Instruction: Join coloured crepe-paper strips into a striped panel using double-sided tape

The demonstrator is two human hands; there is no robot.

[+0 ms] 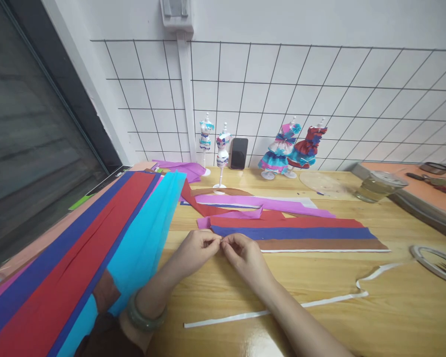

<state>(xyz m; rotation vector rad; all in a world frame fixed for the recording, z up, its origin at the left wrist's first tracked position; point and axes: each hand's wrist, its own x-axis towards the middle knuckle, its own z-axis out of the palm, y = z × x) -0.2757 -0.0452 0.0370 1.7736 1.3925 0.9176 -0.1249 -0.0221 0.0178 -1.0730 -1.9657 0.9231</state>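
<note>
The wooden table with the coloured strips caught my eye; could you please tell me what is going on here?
A person's left hand and right hand meet, fingertips pinched, at the left end of layered red, blue and brown strips. Whatever is between the fingertips is too small to make out. A narrow white strip lies nearer the person, passing beneath the right forearm.

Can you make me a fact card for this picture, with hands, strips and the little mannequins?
Left hand: fingertips pinched, near the left end of the red, blue and brown strips
Right hand: fingertips pinched, close beside the left hand
Held thing: too small to tell
Thin white strip: on the wooden table
Little mannequins: four, in colourful outfits
Phone: black, upright
</note>
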